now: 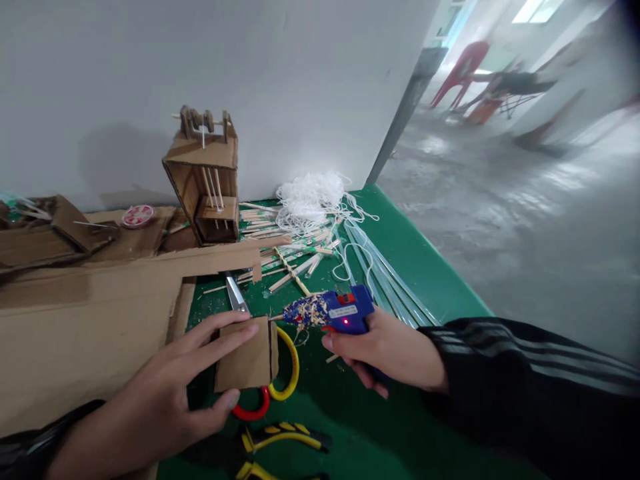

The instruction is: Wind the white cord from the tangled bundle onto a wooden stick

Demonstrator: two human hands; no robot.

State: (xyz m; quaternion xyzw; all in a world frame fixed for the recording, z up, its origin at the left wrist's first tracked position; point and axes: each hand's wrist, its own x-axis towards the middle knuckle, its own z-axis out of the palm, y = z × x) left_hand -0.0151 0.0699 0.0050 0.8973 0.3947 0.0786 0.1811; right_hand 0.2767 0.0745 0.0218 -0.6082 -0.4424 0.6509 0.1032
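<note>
My right hand (383, 350) grips a blue hot glue gun (350, 310) with a lit red light and wood shavings stuck around its front. Its nozzle points left and meets the upper right edge of a small cardboard piece (245, 357). That piece is held by my left hand (185, 373), thumb at its lower edge and fingers over its top. A narrow cardboard strip (273, 347) runs along the right side of the piece. Beneath the cardboard lie scissors (285, 373) with one yellow and one red handle loop, blades pointing away.
Yellow-and-black pliers (285, 433) lie at the front. Beyond my hands are wooden sticks (260, 223), white string (310, 200), clear glue sticks (385, 273) and a cardboard box frame (200, 180). A large cardboard sheet (90, 320) covers the left side. The green table (430, 253) ends at right.
</note>
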